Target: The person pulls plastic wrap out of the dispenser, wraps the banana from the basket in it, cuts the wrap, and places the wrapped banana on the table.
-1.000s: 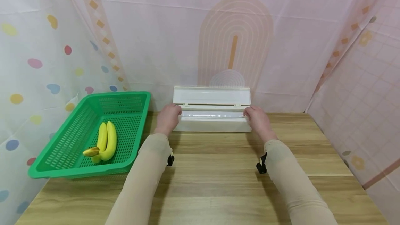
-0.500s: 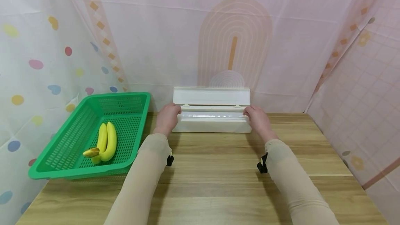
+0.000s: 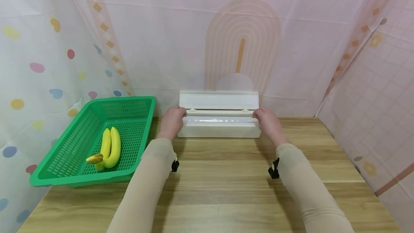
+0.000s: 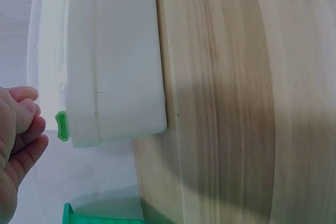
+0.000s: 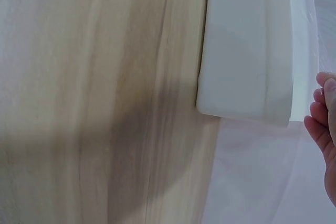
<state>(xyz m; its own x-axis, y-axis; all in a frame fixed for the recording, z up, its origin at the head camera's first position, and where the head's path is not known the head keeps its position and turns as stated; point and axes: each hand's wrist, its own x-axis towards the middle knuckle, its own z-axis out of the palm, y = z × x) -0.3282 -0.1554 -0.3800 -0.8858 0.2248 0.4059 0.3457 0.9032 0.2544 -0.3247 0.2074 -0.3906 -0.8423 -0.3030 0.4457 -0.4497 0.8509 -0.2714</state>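
A long white cling film dispenser (image 3: 223, 131) stands at the back of the table, its lid (image 3: 219, 100) tipped back against the curtain. Clear, shiny cling film (image 3: 221, 119) stretches across the opening between both hands. At the left end, my left hand (image 3: 172, 120) pinches the film's edge between thumb and finger. My right hand (image 3: 268, 123) pinches the film at the other end. Both hands sit just above the box's rim. In the left wrist view, a green slider (image 4: 62, 125) shows at the box's end, close to the left fingers (image 4: 31, 153).
On the left, a green plastic basket (image 3: 148, 132) holds two yellow bananas (image 3: 114, 146). A patterned curtain (image 3: 161, 39) hangs behind the wooden table (image 3: 223, 186) and along both sides.
My hands have drifted slightly apart, the left one leftward and the right one rightward. Both still pinch the cling film, and the lid stays raised.
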